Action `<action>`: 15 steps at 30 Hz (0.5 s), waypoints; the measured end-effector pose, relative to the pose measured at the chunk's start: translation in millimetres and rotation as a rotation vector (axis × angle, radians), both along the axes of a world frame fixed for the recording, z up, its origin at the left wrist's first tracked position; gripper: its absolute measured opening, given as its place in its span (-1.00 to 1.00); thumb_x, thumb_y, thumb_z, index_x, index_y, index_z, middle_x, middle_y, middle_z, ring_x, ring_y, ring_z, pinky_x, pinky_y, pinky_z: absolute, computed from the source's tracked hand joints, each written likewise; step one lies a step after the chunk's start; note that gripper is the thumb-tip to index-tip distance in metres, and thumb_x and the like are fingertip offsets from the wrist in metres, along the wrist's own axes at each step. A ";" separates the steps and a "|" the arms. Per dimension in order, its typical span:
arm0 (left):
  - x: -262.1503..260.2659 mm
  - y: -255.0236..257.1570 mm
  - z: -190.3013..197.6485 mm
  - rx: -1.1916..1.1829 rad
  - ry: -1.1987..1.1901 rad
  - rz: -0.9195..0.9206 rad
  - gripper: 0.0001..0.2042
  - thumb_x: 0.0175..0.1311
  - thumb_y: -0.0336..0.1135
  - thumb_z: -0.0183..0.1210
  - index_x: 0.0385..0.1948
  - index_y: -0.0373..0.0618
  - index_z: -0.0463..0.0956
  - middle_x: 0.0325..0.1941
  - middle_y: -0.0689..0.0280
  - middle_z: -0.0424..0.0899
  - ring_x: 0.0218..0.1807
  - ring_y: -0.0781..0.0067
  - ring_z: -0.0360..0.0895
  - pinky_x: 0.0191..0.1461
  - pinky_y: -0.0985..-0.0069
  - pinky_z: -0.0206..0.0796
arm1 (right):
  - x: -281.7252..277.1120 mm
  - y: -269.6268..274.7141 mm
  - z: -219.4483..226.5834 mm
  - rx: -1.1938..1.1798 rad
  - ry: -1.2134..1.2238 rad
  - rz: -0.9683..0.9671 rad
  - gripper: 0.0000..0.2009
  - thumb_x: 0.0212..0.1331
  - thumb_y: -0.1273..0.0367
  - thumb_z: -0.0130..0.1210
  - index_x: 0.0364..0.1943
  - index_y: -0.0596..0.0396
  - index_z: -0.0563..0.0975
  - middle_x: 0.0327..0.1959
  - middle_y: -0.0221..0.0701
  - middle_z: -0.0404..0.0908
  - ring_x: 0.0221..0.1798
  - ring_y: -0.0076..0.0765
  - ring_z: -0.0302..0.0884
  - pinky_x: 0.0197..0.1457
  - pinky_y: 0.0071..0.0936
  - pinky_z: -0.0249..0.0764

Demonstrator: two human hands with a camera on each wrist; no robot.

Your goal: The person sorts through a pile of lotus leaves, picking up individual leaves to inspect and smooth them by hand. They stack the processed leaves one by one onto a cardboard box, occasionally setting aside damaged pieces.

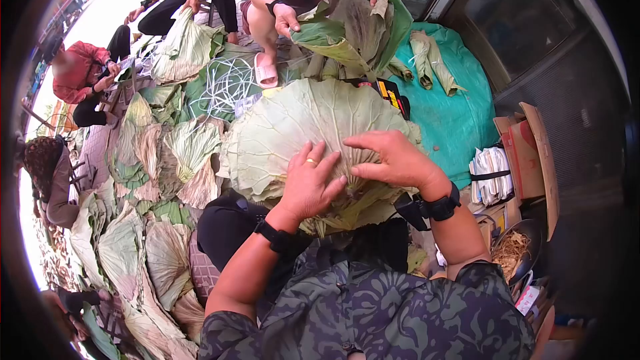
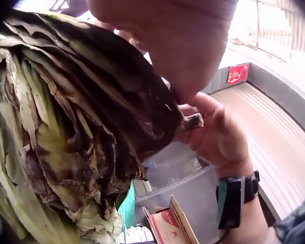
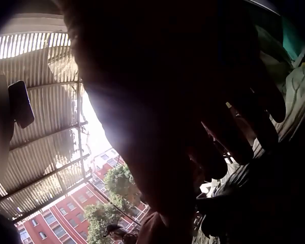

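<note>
A thick stack of large dried leaves (image 1: 293,110), pale green with radiating veins, lies across the person's lap in the head view. My left hand (image 1: 308,185), with a ring on one finger, rests spread on its top near the middle. Just right of it, my right hand (image 1: 400,163) reaches over the stack with index finger and thumb apart and extended. In the left wrist view, layered browned leaf edges (image 2: 66,127) fill the left side, and a short stub of stem (image 2: 194,121) pokes out beside the right hand. The right wrist view shows that hand mostly in dark shadow.
Another person's hands hold a green leaf bundle (image 1: 353,33) opposite. Leaf piles (image 1: 123,247) cover the ground at left, near a tangle of white strips (image 1: 230,87). Rolled leaves lie on a green tarp (image 1: 460,120). Cardboard (image 1: 537,167) and bundled papers (image 1: 492,173) stand at right.
</note>
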State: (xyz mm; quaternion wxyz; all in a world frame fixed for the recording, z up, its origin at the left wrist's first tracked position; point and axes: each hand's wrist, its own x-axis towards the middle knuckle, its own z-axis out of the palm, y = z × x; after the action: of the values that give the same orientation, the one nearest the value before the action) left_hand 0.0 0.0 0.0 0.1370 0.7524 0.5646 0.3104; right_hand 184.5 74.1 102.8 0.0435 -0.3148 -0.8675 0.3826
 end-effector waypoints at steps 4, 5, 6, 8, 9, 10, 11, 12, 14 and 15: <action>5.2 -16.5 -8.7 -0.093 0.024 -0.021 -0.48 0.10 0.00 0.00 0.10 0.00 0.30 0.25 0.01 0.17 0.28 -0.17 0.02 0.28 0.05 -0.15 | -39.3 41.9 1.0 0.521 0.180 -0.229 -0.56 -0.17 0.27 0.22 -0.12 0.11 0.48 -0.13 -0.20 0.50 -0.03 -0.12 0.42 0.07 -0.29 0.30; 5.8 -12.8 -9.9 -0.077 0.017 -0.007 -0.48 0.12 0.01 -0.02 0.12 0.00 0.29 0.26 0.02 0.15 0.29 -0.16 0.01 0.28 0.05 -0.15 | -54.0 60.1 -1.1 0.738 0.238 -0.261 -0.57 -0.19 0.28 0.21 -0.14 0.12 0.48 -0.14 -0.22 0.50 -0.05 -0.11 0.42 0.06 -0.27 0.31; 5.0 -8.1 -8.3 -0.078 0.008 -0.009 -0.47 0.10 0.00 0.00 0.12 0.00 0.28 0.26 0.04 0.14 0.29 -0.16 0.01 0.29 0.06 -0.16 | -71.3 75.3 -3.2 0.743 0.244 -0.253 -0.57 -0.19 0.28 0.21 -0.14 0.12 0.48 -0.14 -0.22 0.50 -0.05 -0.11 0.42 0.06 -0.27 0.31; 4.1 -6.1 -6.5 -0.090 -0.016 -0.015 -0.47 0.09 -0.01 0.02 0.12 0.00 0.28 0.26 0.04 0.14 0.29 -0.16 0.01 0.29 0.06 -0.16 | -103.2 100.8 -8.3 1.025 0.203 -0.266 -0.59 -0.21 0.27 0.21 -0.18 0.11 0.49 -0.14 -0.24 0.50 -0.04 -0.14 0.41 0.02 -0.21 0.31; 3.9 -5.9 -5.3 -0.103 -0.044 -0.030 -0.47 0.08 -0.02 0.03 0.11 0.00 0.28 0.26 0.04 0.15 0.28 -0.16 0.02 0.29 0.06 -0.16 | -114.7 114.8 -14.5 1.028 0.212 -0.264 -0.59 -0.21 0.27 0.21 -0.18 0.11 0.49 -0.14 -0.24 0.50 -0.04 -0.14 0.41 0.02 -0.21 0.31; 3.3 -6.4 -3.3 -0.117 -0.053 -0.030 -0.47 0.06 -0.03 0.07 0.10 0.00 0.29 0.25 0.03 0.16 0.28 -0.16 0.02 0.28 0.07 -0.15 | -125.3 128.6 -23.9 1.031 0.092 -0.295 -0.65 -0.16 0.27 0.18 -0.23 0.09 0.50 -0.20 -0.25 0.52 -0.10 -0.15 0.44 0.02 -0.16 0.30; 2.3 -6.0 -2.3 -0.115 -0.044 -0.025 -0.47 0.06 -0.03 0.07 0.10 0.00 0.29 0.25 0.03 0.16 0.28 -0.16 0.02 0.28 0.07 -0.15 | -133.9 140.3 -32.9 1.030 -0.028 -0.326 -0.72 -0.12 0.27 0.15 -0.28 0.07 0.51 -0.27 -0.27 0.54 -0.15 -0.16 0.48 0.02 -0.11 0.28; 1.2 -6.0 -1.6 -0.123 -0.058 -0.036 -0.46 0.06 -0.03 0.08 0.10 -0.01 0.29 0.25 0.03 0.16 0.28 -0.16 0.02 0.28 0.07 -0.14 | -139.5 149.4 -39.7 1.028 -0.018 -0.326 -0.72 -0.12 0.27 0.15 -0.28 0.07 0.51 -0.27 -0.27 0.54 -0.15 -0.16 0.48 0.02 -0.11 0.28; -0.4 -5.3 -1.9 -0.117 -0.084 -0.050 -0.47 0.05 -0.04 0.10 0.09 -0.02 0.31 0.23 0.03 0.19 0.27 -0.15 0.04 0.28 0.07 -0.13 | -142.5 162.2 -49.0 0.898 -0.336 -0.311 -0.91 -0.07 0.33 0.06 -0.49 0.00 0.50 -0.43 -0.35 0.56 -0.31 -0.20 0.56 -0.11 -0.24 0.36; -2.8 -4.4 -1.8 -0.115 -0.083 -0.050 -0.47 0.05 -0.04 0.10 0.09 -0.02 0.31 0.23 0.03 0.19 0.27 -0.15 0.04 0.28 0.07 -0.13 | -141.8 164.6 -50.4 0.899 -0.335 -0.312 -0.91 -0.07 0.33 0.06 -0.49 0.00 0.50 -0.43 -0.35 0.56 -0.31 -0.20 0.56 -0.11 -0.24 0.36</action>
State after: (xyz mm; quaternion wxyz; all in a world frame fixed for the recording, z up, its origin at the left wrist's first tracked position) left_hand -2.8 -4.4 -1.8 0.2110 0.7436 0.5566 0.3046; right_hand 42.8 238.7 52.5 0.0917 -0.4479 -0.8842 -0.0958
